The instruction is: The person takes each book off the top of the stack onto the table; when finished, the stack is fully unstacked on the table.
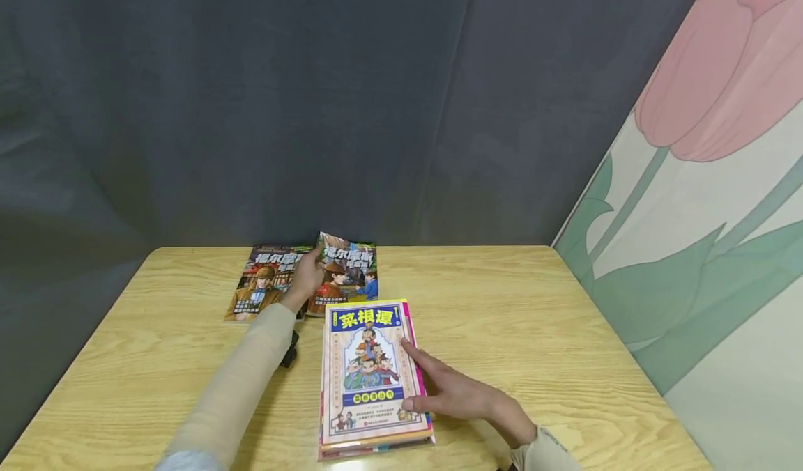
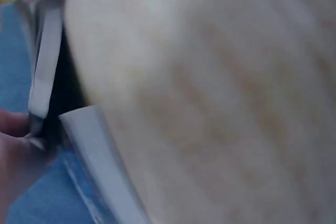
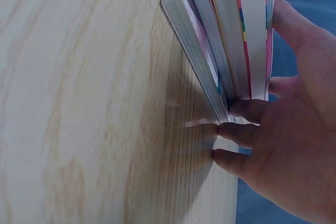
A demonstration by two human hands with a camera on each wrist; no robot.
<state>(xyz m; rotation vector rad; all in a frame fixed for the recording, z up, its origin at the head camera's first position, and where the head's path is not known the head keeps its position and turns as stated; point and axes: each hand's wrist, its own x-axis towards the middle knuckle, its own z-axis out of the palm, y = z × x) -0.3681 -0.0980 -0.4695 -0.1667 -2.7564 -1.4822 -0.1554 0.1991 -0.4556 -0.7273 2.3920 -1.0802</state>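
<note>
Left hand [image 1: 307,276] has its grip closed on the green comic [image 1: 348,270], lifted at the bench's [image 1: 533,318] far edge beside the brown comic [image 1: 263,283]; right hand [image 1: 461,391] rests flat-fingered on the book stack [image 1: 370,373] near the front edge, seemingly steadying it mid-sorting

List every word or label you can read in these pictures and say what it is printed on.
"菜根谭": the blue title band on the top book of the stack under the right hand.
"福尔摩斯", partly covered: the title on the brown-cover book.
The same title: the green-cover book that the left hand holds by its edge.
Smaller print on all covers is too small to read.
Both wrist views show no readable text.
</note>
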